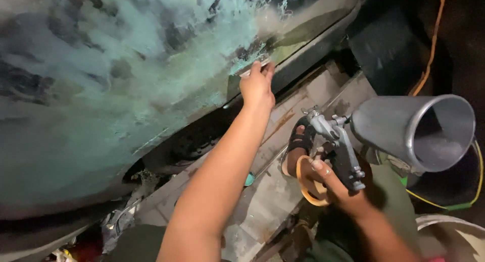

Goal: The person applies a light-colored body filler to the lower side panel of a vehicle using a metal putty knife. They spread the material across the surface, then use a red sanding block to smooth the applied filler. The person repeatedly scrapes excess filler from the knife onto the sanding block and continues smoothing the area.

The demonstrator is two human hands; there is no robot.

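**Scraper at the panel, spray gun held low**

The left hand [256,85] reaches up to the green-smeared car panel [101,90], fingers closed around a small flat scraper [254,67] pressed against its lower edge. The right hand [336,189] grips a metal spray gun [338,148] by the handle, its open cup [419,131] tilted sideways, above the tiled floor [268,196].

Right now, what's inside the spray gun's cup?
The metal cup on the spray gun, held by the right hand, shows bare grey inner wall; its bottom is hidden.
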